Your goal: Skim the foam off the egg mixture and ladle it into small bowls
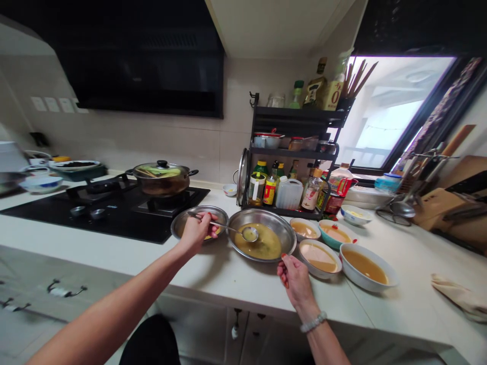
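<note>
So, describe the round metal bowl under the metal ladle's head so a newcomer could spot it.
Right of the black stove, on the white counter, stands a black tiered rack. In front of its left side sits a wide, round metal bowl of yellowish liquid. Unlike the smaller metal bowl to its left, it has the head of the metal ladle within its rim.

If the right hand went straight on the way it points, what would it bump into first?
Probably the larger metal basin: the right hand has its fingers right by its rim, perhaps touching; one view leaves depth unclear.
</note>
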A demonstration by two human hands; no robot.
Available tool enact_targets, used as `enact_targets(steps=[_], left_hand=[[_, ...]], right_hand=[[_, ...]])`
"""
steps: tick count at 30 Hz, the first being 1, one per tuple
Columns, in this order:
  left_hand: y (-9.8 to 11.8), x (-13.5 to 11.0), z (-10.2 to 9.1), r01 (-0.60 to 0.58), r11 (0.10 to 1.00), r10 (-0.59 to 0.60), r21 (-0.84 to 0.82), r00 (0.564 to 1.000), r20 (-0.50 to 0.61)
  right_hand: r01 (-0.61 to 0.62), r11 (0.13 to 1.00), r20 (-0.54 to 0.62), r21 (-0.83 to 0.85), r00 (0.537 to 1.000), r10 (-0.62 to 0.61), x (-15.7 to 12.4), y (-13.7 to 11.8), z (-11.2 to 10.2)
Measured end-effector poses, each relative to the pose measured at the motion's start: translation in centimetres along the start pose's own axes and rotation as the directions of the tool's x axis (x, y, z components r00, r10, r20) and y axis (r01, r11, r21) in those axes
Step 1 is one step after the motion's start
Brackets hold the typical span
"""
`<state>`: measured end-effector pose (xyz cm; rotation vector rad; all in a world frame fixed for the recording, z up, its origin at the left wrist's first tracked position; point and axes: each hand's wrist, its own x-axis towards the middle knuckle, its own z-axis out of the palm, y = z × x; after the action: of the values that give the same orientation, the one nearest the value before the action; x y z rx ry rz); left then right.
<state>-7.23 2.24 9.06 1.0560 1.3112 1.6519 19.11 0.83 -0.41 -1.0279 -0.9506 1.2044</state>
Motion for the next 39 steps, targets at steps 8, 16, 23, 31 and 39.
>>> enact_targets(steps=[8,16,23,31,39], left_hand=[[2.3,0.3,-3.8,-0.054,0.998,0.049,-0.042,0.993,-0.112],[3.5,1.1,-9.5,-0.173,0.974,0.211,0.149,0.933,-0.293],[2.5,0.0,-12.1,-0.189,0.841,0.334,0.507,0.919,-0.212],[1.5,-1.1,-12.1,-0.47,0.399,0.582,0.787,0.793,0.179],[2.4,-2.5,-6.7,-0.436,0.645,0.512,0.628,0.856,0.069]], right_hand=[[0.005,1.0,-0.007,-0.003,1.0,-0.005,-0.1,0.0,0.0],[0.014,1.0,0.01,-0.017,1.0,-0.014,-0.2,-0.2,0.0],[0.007,1.0,0.005,-0.015,1.0,-0.007,-0.1,-0.1,0.0],[0.014,1.0,0.011,-0.007,1.0,-0.014,-0.1,-0.1,-0.1],[0.012,1.0,0.001,-0.007,1.0,-0.012,-0.1,-0.1,0.0]])
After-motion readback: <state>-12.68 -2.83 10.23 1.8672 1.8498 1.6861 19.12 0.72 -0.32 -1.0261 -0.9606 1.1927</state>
